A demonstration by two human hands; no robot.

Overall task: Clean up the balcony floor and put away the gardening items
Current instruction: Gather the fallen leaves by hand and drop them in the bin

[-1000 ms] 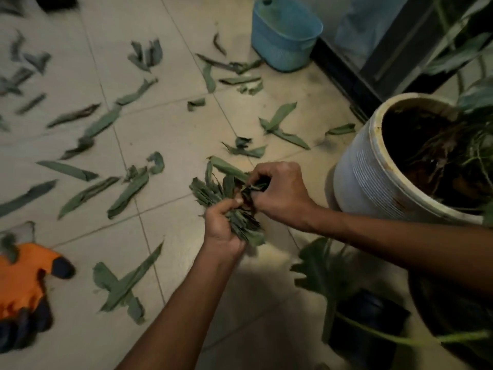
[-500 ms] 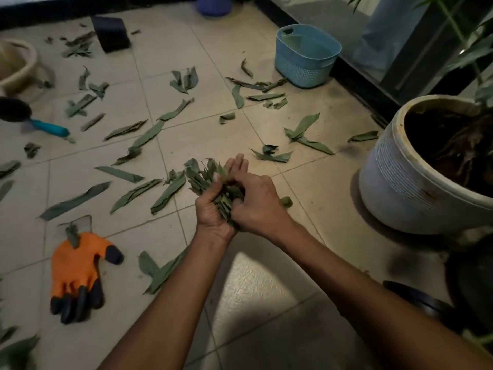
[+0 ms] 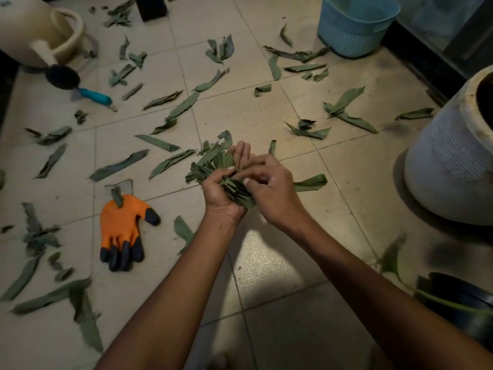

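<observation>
Leaf bundle (image 3: 213, 166) in left hand (image 3: 222, 198), bare tile (image 3: 269, 265) just below.

Both hands meet above the middle of the tiled balcony floor (image 3: 266, 263), the left hand (image 3: 222, 194) closed around a bunch of green cut leaves (image 3: 213, 166), the right hand (image 3: 269, 188) touching it from the right. An orange fabric glove with dark fingertips (image 3: 124, 228) lies on the tiles to the left. Behind it, far left, lies a blue-handled hand trowel (image 3: 77, 84) beside a cream plastic watering can (image 3: 40, 36). A light blue plastic basket (image 3: 354, 25) stands far back (right of centre), a white ribbed ceramic pot (image 3: 448, 166) at right.
</observation>
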